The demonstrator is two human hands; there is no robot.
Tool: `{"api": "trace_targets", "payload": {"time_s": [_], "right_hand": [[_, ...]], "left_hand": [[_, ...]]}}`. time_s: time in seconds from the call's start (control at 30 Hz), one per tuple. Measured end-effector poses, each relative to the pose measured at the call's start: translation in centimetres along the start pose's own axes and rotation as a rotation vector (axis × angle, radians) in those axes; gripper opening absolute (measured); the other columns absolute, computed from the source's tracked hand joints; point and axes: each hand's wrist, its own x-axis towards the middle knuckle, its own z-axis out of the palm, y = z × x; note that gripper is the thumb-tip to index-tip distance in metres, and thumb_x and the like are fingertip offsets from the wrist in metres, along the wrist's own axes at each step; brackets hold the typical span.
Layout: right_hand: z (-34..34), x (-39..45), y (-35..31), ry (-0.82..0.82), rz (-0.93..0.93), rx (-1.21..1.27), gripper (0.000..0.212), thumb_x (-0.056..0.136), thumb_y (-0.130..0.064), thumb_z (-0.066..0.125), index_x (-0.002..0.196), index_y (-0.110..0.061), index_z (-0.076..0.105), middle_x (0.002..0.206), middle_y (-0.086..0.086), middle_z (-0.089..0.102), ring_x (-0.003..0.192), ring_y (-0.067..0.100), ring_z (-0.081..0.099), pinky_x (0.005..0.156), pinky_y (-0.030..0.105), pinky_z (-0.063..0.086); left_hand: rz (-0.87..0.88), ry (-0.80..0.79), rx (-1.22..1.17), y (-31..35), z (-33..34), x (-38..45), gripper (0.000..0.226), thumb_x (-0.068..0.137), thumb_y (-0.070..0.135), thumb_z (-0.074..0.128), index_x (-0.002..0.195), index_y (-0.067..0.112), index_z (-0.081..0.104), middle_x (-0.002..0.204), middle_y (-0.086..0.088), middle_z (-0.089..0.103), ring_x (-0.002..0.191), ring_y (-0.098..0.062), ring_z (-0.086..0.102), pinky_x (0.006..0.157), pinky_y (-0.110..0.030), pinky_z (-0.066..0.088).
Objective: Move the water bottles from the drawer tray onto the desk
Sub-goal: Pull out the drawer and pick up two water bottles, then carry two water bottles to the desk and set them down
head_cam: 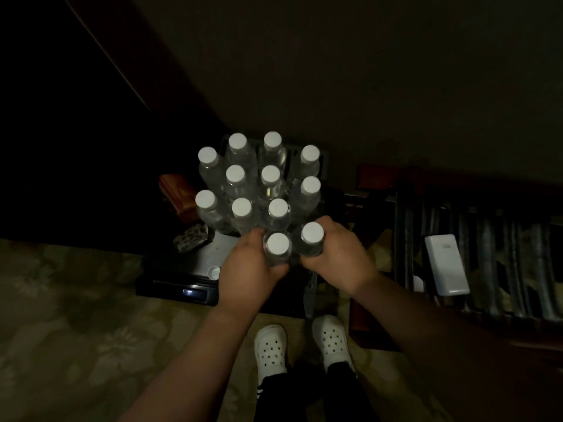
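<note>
The left hand gripped one white-capped bottle. The right hand gripped its neighbour, both nearest in the cluster.

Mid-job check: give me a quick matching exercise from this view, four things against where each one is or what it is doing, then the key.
Things:
1. left hand
2. right hand
3. white rectangular power bank
4. loose white bottle cap

Places or states:
A. lies on the dark slatted rack at the right
B. grips the nearer clear plastic water bottle with white cap
C. lies on the dark surface left of the hands
D. grips the clear white-capped bottle beside it

Pairs: 1-B, 2-D, 3-A, 4-C
</note>
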Motion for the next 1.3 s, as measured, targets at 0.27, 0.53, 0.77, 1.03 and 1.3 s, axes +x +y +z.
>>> {"api": "trace_targets", "payload": {"time_s": [0.27, 0.53, 0.77, 1.03, 1.3], "right_hand": [[-10.2, -6.5, -4.1, 0.051, 0.026, 0.052, 0.050, 0.070, -0.042, 0.081, 0.109, -0.027, 0.054, 0.108, -0.002, 0.062, 0.098, 0.017, 0.061, 0.080, 0.036, 0.055], [-24.1, -15.9, -8.9, 0.270, 0.097, 0.150, 0.059, 0.063, -0.047, 0.084, 0.112, -0.033, 0.054, 0.105, -0.009, 0.064, 0.098, 0.011, 0.062, 0.085, 0.033, 0.055], [-34.4, -27.1, -9.9, 0.498, 0.160, 0.231, 0.062, 0.063, -0.036, 0.089, 0.115, -0.034, 0.056, 0.104, -0.015, 0.064, 0.096, 0.001, 0.061, 0.077, 0.014, 0.048], [-41.5, -40.5, -5.3, 0.688, 0.303, 0.267, 0.064, 0.061, -0.040, 0.090, 0.113, -0.040, 0.052, 0.101, -0.020, 0.061, 0.091, -0.003, 0.058, 0.071, 0.014, 0.042], [-46.1, -55.1, 4.1, 0.957, 0.411, 0.344, 0.056, 0.062, -0.036, 0.090, 0.103, -0.044, 0.053, 0.094, -0.019, 0.064, 0.088, -0.002, 0.061, 0.072, 0.019, 0.049]], "left_hand": [[0.151, -0.014, 0.014, 9.1, -9.1, -3.1, 0.057, 0.067, 0.043, 0.081, 0.118, 0.028, 0.061, 0.110, 0.006, 0.067, 0.094, -0.017, 0.066, 0.073, -0.035, 0.056], [0.361, -0.007, 0.094, 21.3, -19.1, -6.6, 0.051, 0.064, 0.043, 0.082, 0.108, 0.027, 0.061, 0.104, 0.009, 0.062, 0.093, -0.015, 0.061, 0.071, -0.029, 0.046], [0.571, -0.068, 0.060, 33.2, -22.3, -11.1, 0.052, 0.061, 0.050, 0.082, 0.103, 0.030, 0.059, 0.096, 0.013, 0.057, 0.087, -0.011, 0.058, 0.071, -0.032, 0.051], [0.793, -0.207, 0.032, 46.2, -19.6, -19.5, 0.056, 0.058, 0.061, 0.082, 0.104, 0.037, 0.060, 0.099, 0.015, 0.062, 0.087, -0.005, 0.061, 0.075, -0.035, 0.057], [0.951, -0.338, -0.020, 58.8, -11.4, -30.8, 0.051, 0.060, 0.062, 0.083, 0.100, 0.040, 0.059, 0.096, 0.017, 0.064, 0.084, -0.001, 0.063, 0.074, -0.032, 0.058]]}}
